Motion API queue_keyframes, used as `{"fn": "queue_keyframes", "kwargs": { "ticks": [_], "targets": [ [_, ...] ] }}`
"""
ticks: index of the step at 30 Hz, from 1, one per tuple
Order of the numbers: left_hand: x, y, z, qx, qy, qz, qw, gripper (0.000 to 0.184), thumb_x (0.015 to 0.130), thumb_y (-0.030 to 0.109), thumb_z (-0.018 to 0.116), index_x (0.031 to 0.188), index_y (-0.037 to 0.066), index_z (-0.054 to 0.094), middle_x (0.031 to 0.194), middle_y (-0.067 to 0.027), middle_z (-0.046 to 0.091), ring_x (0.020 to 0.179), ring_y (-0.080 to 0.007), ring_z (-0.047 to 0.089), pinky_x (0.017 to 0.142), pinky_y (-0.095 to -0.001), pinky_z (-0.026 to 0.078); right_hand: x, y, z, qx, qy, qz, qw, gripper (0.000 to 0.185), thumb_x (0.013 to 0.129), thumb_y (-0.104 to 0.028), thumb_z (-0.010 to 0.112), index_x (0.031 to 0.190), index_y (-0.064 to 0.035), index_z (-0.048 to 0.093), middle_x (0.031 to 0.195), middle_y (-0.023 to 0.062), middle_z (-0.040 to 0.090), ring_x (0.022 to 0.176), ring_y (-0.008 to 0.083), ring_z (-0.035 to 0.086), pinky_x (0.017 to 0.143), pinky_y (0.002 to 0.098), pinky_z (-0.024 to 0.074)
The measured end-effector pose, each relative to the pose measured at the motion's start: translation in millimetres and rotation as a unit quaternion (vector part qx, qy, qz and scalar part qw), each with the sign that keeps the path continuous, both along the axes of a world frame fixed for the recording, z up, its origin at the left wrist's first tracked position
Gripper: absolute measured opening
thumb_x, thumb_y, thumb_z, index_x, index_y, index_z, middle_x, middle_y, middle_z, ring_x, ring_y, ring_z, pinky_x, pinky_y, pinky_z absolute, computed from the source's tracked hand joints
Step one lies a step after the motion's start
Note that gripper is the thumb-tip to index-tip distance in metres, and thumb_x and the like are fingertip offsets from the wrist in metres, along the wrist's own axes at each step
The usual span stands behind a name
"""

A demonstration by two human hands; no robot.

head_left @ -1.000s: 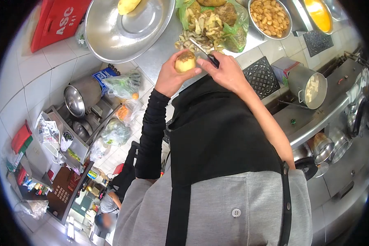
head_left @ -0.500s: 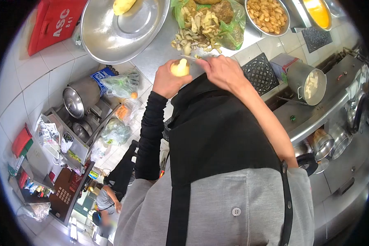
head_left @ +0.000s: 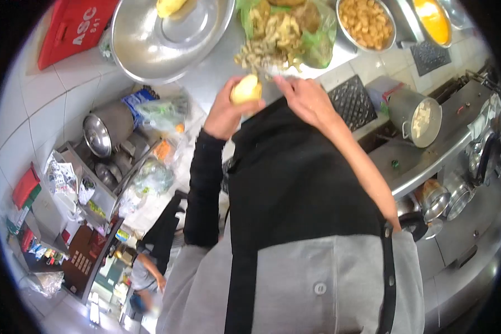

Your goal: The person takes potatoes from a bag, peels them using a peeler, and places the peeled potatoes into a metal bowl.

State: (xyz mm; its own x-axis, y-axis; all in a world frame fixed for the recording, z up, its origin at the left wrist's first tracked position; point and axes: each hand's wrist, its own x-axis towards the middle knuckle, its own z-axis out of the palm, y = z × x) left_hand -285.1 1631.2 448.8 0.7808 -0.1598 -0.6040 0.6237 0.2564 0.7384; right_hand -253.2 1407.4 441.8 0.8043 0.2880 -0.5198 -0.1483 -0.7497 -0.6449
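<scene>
My left hand [head_left: 226,111], below a black sleeve, is closed around a peeled yellow potato [head_left: 247,90]. Just to its right, my right hand [head_left: 308,99] grips a thin metal-bladed peeling tool [head_left: 268,76]. The tool is blurred and mostly hidden, so I cannot tell whether it is a peeler or a knife. Beyond both hands, a heap of potato peelings [head_left: 270,50] lies on the metal table. Unpeeled potatoes [head_left: 306,18] rest behind the heap in a green plastic bag [head_left: 321,42]. Another peeled potato [head_left: 170,6] sits in a wide steel bowl [head_left: 133,61].
A bowl of brown chunks [head_left: 365,23] and a container of orange liquid [head_left: 432,22] stand at the upper right. A pot with pale pieces [head_left: 423,123] is on the right-hand counter. At far left is a red box [head_left: 75,30]. Another person [head_left: 145,273] is at lower left.
The potato has tilted in my left hand, its upper end now pointing up and right. My right hand and its tool have shifted slightly right, away from the potato.
</scene>
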Motion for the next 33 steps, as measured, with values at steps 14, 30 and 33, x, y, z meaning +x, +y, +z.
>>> {"fn": "queue_keyframes", "kwargs": {
  "ticks": [14, 30, 33],
  "targets": [
    [-11.7, -4.3, -16.0, 0.197, 0.002, -0.121, 0.973, 0.046, 0.083, 0.006, 0.086, 0.124, -0.004, 0.066, 0.107, -0.0046, 0.071, 0.098, -0.0124, 0.068, 0.088, -0.0286, 0.056, -10.7, -8.9, -36.2, -0.044, -0.187, 0.067, 0.979, 0.062, 0.111, -0.047, 0.052, 0.082, 0.0031, 0.074, 0.079, 0.0273, 0.073, 0.081, 0.0486, 0.073, 0.076, 0.0571, 0.0586],
    [-5.9, -5.6, -1.3, -0.042, 0.047, 0.055, 0.996, 0.049, 0.094, 0.0, 0.078, 0.138, 0.002, 0.057, 0.121, -0.008, 0.068, 0.116, -0.0192, 0.068, 0.1, -0.0346, 0.054, -7.3, -3.0, 1.9, 0.076, -0.017, -0.003, 0.997, 0.063, 0.113, -0.051, 0.047, 0.091, 0.0002, 0.076, 0.081, 0.0276, 0.074, 0.088, 0.0511, 0.072, 0.084, 0.0588, 0.0559],
    [-10.6, -8.4, -9.0, 0.044, 0.017, 0.019, 0.999, 0.06, 0.093, 0.014, 0.085, 0.144, 0.0, 0.055, 0.122, -0.0078, 0.069, 0.115, -0.0209, 0.069, 0.101, -0.0364, 0.055, -9.8, -4.5, -1.4, 0.072, -0.042, 0.019, 0.996, 0.062, 0.113, -0.051, 0.048, 0.092, 0.0004, 0.076, 0.079, 0.0292, 0.072, 0.086, 0.0514, 0.072, 0.082, 0.0582, 0.0568]
  ]
}}
